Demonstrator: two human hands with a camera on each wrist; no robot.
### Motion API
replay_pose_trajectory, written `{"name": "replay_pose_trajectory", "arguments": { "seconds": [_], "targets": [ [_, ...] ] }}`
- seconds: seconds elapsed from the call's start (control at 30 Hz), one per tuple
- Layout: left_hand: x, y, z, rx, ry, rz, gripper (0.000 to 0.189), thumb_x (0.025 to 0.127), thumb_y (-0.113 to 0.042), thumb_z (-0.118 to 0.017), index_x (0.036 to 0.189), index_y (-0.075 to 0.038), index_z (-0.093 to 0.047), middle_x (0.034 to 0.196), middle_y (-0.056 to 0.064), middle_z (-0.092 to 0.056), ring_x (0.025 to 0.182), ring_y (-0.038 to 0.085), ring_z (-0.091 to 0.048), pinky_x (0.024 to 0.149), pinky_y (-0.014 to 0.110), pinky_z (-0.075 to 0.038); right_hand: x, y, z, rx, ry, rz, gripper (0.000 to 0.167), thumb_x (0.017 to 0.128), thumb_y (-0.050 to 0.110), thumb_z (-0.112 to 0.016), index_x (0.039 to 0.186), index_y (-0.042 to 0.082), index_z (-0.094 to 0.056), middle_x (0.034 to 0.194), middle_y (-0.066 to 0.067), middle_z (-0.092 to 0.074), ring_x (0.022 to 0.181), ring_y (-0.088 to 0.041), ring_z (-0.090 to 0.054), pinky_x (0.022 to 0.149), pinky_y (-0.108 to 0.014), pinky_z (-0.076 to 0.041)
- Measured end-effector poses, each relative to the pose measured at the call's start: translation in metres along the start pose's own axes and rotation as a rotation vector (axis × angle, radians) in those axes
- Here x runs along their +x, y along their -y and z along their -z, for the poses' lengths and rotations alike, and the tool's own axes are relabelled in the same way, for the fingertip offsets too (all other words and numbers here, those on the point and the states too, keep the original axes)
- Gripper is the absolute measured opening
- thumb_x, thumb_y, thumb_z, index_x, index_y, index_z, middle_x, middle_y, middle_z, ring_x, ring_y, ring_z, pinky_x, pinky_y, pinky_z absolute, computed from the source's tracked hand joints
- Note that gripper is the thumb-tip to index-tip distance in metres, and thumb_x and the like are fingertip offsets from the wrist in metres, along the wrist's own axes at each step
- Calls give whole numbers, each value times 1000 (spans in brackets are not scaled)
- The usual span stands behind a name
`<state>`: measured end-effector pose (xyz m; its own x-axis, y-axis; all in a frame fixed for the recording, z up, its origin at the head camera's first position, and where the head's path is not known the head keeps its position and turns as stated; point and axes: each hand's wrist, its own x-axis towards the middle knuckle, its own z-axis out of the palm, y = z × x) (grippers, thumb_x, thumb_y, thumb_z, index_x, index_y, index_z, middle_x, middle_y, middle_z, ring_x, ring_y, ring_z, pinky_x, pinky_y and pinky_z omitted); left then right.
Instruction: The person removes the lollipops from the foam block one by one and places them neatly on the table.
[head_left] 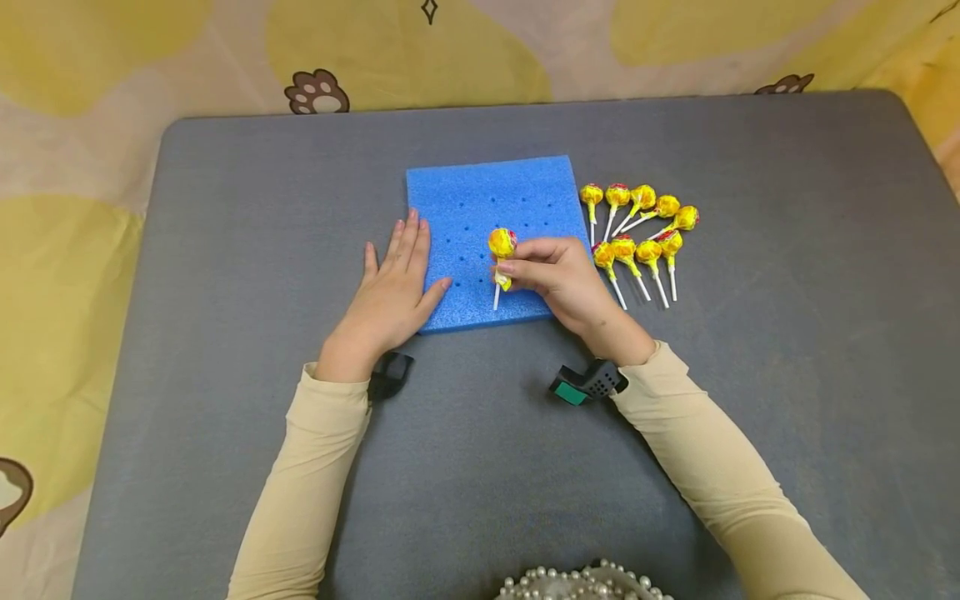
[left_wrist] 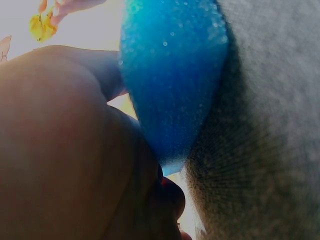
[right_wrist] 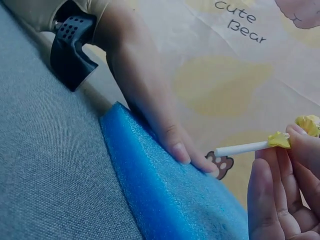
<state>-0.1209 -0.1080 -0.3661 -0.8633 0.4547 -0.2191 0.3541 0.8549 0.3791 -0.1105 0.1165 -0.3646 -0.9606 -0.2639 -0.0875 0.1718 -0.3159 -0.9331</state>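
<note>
A blue foam block (head_left: 517,179) dotted with small holes lies flat on the table. Above its front half, my right hand (head_left: 558,275) pinches a yellow-wrapped lollipop (head_left: 502,243) between thumb and fingers, candy end up and white stick pointing down. In the right wrist view the lollipop stick (right_wrist: 242,148) shows apart from the foam. My left hand (head_left: 393,287) rests with straight fingers along the foam's left edge, its thumb over the top face. The left wrist view shows the foam's side (left_wrist: 172,85) close beside this hand.
Several more yellow lollipops (head_left: 647,250) lie in two loose rows just right of the foam. The grey table (head_left: 465,467) backs onto a yellow patterned cloth (head_left: 405,58). Each wrist carries a black camera mount (head_left: 592,382). Pearl-like beads (head_left: 581,583) show at the bottom edge.
</note>
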Motion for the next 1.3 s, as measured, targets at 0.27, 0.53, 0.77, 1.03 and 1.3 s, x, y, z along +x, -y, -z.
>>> {"name": "replay_pose_trajectory", "arguments": {
  "seconds": [0.27, 0.53, 0.77, 1.03, 1.3],
  "targets": [
    [-1, 3, 2, -5, 2, -13, 74, 101, -43, -32, 150, -4, 8, 155, 6, 20, 141, 21, 17, 109, 55, 9, -6, -1, 4, 38, -4, -18, 28, 84, -12, -59, 72, 10, -73, 71, -3, -68, 65, -10, -63, 62, -24, -52],
    [0, 4, 2, -7, 6, -18, 74, 101, -44, -31, 150, -6, 9, 154, 5, 21, 141, 21, 17, 110, 54, 9, -18, 1, 13, 97, -3, 13, 27, 84, -12, -60, 72, 9, -73, 71, -2, -68, 66, -9, -63, 64, -23, -53],
    [-1, 5, 3, -12, 9, -20, 74, 101, -44, -30, 149, -6, 10, 154, 4, 21, 141, 21, 18, 109, 54, 10, -28, 0, 24, 121, -31, 54, 11, 72, 14, -82, 73, 7, -72, 71, -2, -68, 67, -10, -65, 65, -23, -53],
    [-2, 6, 4, -15, 20, -19, 74, 101, -45, -29, 149, -6, 11, 154, 4, 23, 141, 21, 18, 109, 55, 10, -36, 17, 45, 73, -76, 58, 4, 77, 3, -77, 74, 5, -74, 72, -4, -69, 63, -10, -64, 58, -21, -52],
    [-5, 10, 4, -25, 6, -31, 74, 101, -43, -30, 149, -5, 11, 154, 6, 21, 141, 22, 17, 109, 56, 10, -46, 46, 86, -1, -175, 73, 5, 77, -6, -73, 74, -2, -73, 68, -8, -68, 56, -13, -65, 53, -23, -53]
  ]
}}
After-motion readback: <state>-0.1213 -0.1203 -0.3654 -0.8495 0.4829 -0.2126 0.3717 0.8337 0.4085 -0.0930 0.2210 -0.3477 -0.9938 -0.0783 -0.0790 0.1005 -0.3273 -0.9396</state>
